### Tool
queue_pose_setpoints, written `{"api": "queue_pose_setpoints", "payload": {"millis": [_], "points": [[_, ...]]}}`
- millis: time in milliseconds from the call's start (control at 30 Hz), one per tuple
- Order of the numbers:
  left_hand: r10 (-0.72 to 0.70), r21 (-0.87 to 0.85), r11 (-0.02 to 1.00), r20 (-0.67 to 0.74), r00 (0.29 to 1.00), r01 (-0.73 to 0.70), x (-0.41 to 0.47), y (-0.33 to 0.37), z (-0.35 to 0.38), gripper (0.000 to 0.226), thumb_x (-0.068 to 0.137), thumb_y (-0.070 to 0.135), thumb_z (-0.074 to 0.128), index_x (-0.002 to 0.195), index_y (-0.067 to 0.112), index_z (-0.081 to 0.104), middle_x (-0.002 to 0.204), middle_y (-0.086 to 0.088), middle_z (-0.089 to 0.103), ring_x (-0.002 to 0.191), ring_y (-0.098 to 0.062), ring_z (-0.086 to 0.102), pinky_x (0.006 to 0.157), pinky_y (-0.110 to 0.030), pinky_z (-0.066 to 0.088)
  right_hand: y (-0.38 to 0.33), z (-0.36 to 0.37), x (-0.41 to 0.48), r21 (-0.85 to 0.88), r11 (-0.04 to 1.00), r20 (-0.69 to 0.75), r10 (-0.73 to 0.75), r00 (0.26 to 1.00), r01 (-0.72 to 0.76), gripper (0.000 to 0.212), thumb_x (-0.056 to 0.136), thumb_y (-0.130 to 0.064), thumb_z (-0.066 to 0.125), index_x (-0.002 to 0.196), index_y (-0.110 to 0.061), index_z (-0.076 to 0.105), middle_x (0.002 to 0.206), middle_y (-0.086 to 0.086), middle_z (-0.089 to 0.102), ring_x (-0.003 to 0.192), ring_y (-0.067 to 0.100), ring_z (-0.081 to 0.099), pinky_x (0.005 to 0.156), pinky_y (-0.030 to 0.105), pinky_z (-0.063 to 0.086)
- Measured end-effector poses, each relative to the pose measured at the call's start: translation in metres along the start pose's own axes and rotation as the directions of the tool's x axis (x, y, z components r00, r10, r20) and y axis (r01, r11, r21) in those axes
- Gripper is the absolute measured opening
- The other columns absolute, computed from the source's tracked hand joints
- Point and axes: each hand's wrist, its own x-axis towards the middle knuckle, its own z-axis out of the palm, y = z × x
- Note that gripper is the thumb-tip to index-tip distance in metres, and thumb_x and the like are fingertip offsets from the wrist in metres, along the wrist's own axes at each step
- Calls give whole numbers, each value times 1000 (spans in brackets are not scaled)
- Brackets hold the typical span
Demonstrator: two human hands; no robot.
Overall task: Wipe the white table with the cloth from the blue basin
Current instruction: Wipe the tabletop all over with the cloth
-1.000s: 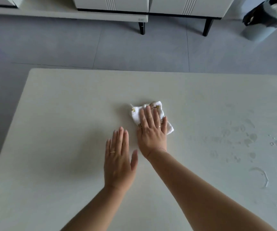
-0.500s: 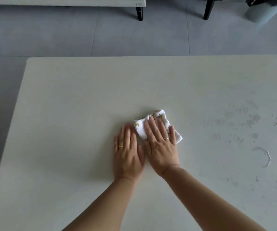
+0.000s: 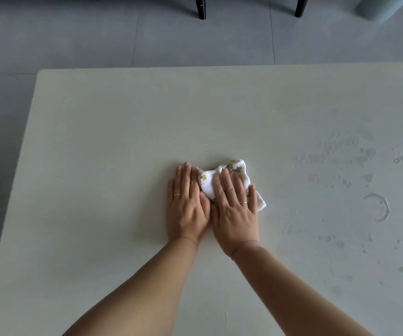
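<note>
We reach both bare forearms forward from the near edge, converging toward the middle. Our left hand lies flat, palm down, fingers together and extended (a gold ring on one finger). Our right hand lies beside it, touching, equally flat with fingers slightly spread, also ringed.

White table: folded cloth at centre, water drops right.

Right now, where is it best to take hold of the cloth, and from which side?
Probably at the bare corner of the cloth, coming from the right: the right hand presses its middle flat and the left hand blocks the left edge.
</note>
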Motion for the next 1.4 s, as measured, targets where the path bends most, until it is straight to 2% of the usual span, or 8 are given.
{"api": "queue_pose_setpoints", "payload": {"millis": [100,300,500,767,867,1000,1267,1400], "points": [[0,-25,1000,-16,1000,0,-3,0,-3,53,90,22,30,132,-4,49,141,-21,45,131,-37,43,109,-51,28,10,-10,12,-34,999,-30,-16,999,15,61,88,-48,40,141,-18,40,151,8,33,142,27,23,116,46,7],[116,-9,993,-5,993,-116,-30,-9,-11,56,92,23,26,143,1,35,152,-15,30,142,-29,24,117,-42,13,39,-8,26,-83,980,15,-179,984,179,60,92,-38,38,148,-29,20,158,3,10,146,24,-2,118,45,2],[140,26,989,119,983,-144,-96,-19,-5,58,92,29,27,143,3,34,153,-13,28,142,-29,26,114,-44,18,43,-2,9,-14,989,-110,148,983,-150,65,86,-33,36,149,-25,20,158,2,12,146,26,-1,117,44,-1],[121,19,992,140,983,-125,-98,-18,-4,56,86,21,34,137,-1,44,146,-17,40,136,-33,36,112,-46,24,37,9,-43,-98,950,-14,-299,954,296,54,93,-36,33,145,-21,35,153,-1,29,143,26,20,115,49,20],[117,24,992,142,983,-122,-98,-19,-4,63,83,20,35,144,3,33,153,-12,29,142,-28,25,115,-44,20,72,-8,-33,-86,989,-45,-122,992,118,59,88,-32,31,146,-20,31,154,2,25,144,25,15,116,49,17],[107,12,994,124,986,-110,-98,-18,-2,62,84,19,35,144,3,34,153,-11,29,142,-27,26,114,-44,21,52,-1,-41,-4,985,-62,171,983,-171,66,86,-35,24,150,-23,12,158,-1,7,146,21,-1,116,39,-9],[119,0,993,61,991,-119,-97,-17,-1,55,86,20,34,136,-1,46,146,-16,41,137,-32,35,113,-42,23,36,19,-88,-68,970,-21,-237,971,235,56,91,-31,40,145,-19,34,154,0,26,143,25,21,114,46,15],[121,12,992,86,989,-122,-100,-19,-1,63,81,18,34,143,2,36,152,-11,32,142,-27,27,116,-41,20,75,3,-80,-9,997,-84,74,994,-75,60,90,-33,28,149,-22,23,157,-2,17,145,18,8,117,47,10]]}}
